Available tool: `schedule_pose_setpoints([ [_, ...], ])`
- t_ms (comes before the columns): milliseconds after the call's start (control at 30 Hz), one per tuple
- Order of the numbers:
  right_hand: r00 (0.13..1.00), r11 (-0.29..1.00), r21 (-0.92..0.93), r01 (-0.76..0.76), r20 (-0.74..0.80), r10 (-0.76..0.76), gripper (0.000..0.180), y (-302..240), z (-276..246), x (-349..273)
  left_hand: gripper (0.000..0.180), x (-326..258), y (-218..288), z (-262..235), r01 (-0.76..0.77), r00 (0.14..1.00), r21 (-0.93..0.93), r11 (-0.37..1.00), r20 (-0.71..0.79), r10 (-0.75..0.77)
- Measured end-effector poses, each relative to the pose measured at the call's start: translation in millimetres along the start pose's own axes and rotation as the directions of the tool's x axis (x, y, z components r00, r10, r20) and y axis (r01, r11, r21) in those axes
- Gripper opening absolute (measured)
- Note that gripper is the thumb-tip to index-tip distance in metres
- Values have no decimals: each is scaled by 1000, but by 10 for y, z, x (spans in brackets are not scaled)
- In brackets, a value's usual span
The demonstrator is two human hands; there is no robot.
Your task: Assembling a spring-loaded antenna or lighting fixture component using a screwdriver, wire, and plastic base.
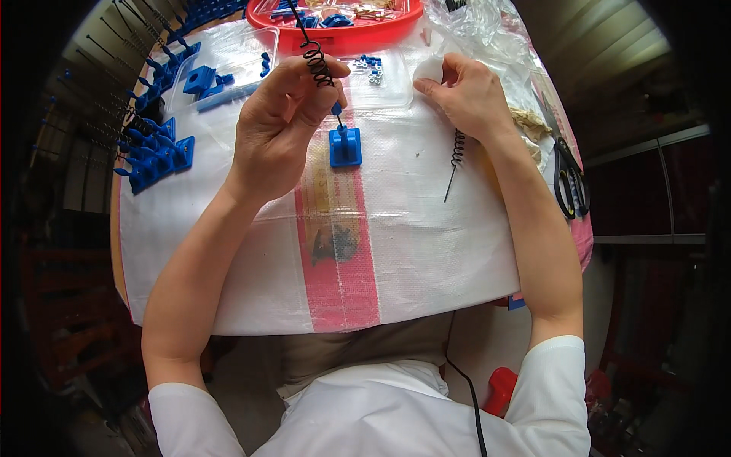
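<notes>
My left hand (278,129) is closed, its fingertips pinching a thin black rod with a coiled spring section (316,65). Below those fingers, at the rod's lower end, is a blue square base (345,154) with a raised post. Whether the base touches the table, I cannot tell. Farther right, my right hand (476,99) grips a small white rounded object (429,71) between thumb and fingers; a pale pointed tip shows beyond it, and most of its body is hidden. Beside my right forearm a second black coiled rod (457,156) lies on the table.
A red basin (354,36) of small parts stands at the back. Clear plastic trays (400,95) hold blue and white pieces. Blue bases with upright rods (156,156) line the left edge. Black-handled scissors (567,183) and crumpled clear plastic (487,38) lie on the right.
</notes>
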State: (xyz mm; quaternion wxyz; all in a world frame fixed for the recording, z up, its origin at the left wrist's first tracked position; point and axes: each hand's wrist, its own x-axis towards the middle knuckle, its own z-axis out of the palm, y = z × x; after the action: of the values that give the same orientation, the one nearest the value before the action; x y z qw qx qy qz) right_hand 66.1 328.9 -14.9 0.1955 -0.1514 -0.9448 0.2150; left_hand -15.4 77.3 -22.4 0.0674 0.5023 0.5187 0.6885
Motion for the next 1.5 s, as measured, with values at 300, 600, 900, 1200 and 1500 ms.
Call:
schedule_pose_setpoints([
  [300,1000,1000,6,-15,11,15,36,-29,-26,-12,22,2,-9,2,-19,1000,5,1000,16,19],
  [600,999,999,11,-31,28,30,37,-41,-30,-3,21,10,13,-7,6,999,92,996,34,-9],
  [900,1000,1000,-3,-9,13,9,37,-11,-20,4,21,5,2,32,-5,1000,54,999,8,4],
  [1200,999,1000,0,-26,24,26,37,-30,-28,-2,20,-1,-1,33,4,1000,74,997,22,-5],
  [1500,1000,1000,1,-8,5,8,37,-14,-25,0,20,-3,-4,34,6,1000,92,996,24,-9],
])
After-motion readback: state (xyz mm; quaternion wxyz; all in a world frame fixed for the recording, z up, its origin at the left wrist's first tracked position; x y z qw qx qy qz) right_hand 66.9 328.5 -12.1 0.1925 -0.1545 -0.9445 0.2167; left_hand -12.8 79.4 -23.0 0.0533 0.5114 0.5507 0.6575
